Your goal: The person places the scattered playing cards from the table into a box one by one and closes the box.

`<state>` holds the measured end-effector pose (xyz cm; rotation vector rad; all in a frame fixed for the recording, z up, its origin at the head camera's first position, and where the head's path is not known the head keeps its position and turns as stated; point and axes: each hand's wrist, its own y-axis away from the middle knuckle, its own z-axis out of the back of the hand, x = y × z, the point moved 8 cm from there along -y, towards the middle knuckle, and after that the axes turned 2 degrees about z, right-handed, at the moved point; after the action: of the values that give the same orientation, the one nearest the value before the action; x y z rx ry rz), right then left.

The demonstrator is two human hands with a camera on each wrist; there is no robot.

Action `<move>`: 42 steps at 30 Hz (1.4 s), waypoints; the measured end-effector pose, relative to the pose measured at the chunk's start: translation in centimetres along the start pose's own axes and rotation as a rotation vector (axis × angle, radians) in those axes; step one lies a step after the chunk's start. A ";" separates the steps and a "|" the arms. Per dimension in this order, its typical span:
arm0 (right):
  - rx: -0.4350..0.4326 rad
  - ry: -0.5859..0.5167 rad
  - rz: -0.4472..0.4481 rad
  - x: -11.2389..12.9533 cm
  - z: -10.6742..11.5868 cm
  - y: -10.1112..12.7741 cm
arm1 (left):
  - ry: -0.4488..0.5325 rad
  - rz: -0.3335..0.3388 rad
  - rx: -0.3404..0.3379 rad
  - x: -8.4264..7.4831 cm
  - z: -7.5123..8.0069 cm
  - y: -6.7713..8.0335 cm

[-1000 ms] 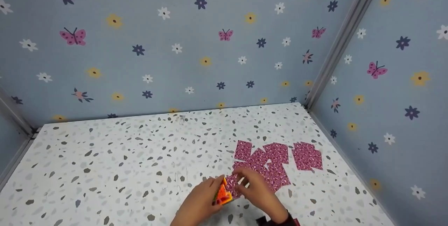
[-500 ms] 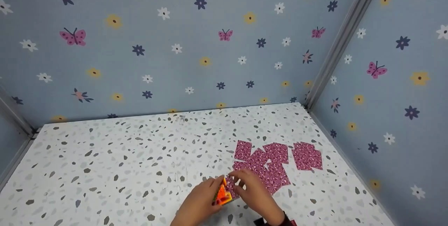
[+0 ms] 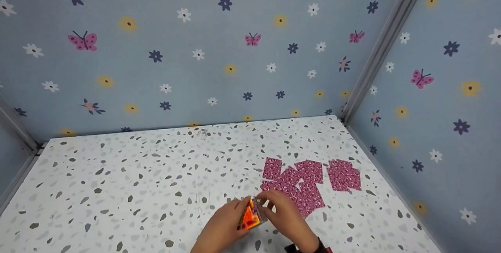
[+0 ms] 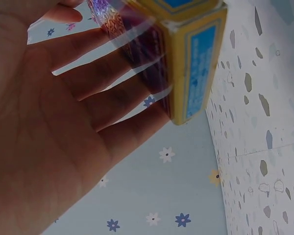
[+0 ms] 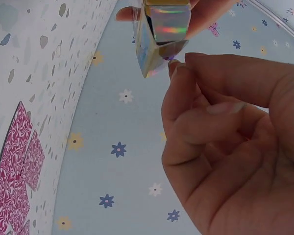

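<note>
A small shiny card box (image 3: pixel 249 218), orange and yellow on the side seen from the head, is held in my left hand (image 3: pixel 224 222). In the left wrist view the box (image 4: pixel 193 63) has a gold and blue end, and the fingers lie along its side. My right hand (image 3: pixel 287 217) is at the box's other end. There, in the right wrist view, its thumb and curled forefinger pinch the tip of a glossy, rainbow-reflecting flap (image 5: pixel 171 50). The box's inside is hidden. Beyond the right hand lie several pink patterned cards (image 3: pixel 309 170) on the speckled table.
A separate overlapping group of pink cards (image 3: pixel 339 174) lies farther right on the table (image 3: pixel 137 178). Behind stands a blue flowered wall panel (image 3: pixel 203 76), and another panel (image 3: pixel 434 108) closes the right side. A dark band (image 3: pixel 319 247) is on the right wrist.
Beside the box's orange side, the patch that looked pink has turned greyish and shiny. My right hand has shifted slightly at the flap end. The left hand keeps its hold; the table cards stay put.
</note>
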<state>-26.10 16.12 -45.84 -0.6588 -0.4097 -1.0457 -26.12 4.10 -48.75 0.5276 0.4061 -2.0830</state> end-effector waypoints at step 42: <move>0.006 0.256 -0.714 -17.6 4.5 4.8 | -0.020 0.037 0.033 0.5 -0.5 -0.1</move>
<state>-29.85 32.34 -54.60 -0.3611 -0.4326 -1.7825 -26.33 4.03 -49.37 0.5299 0.3488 -2.0604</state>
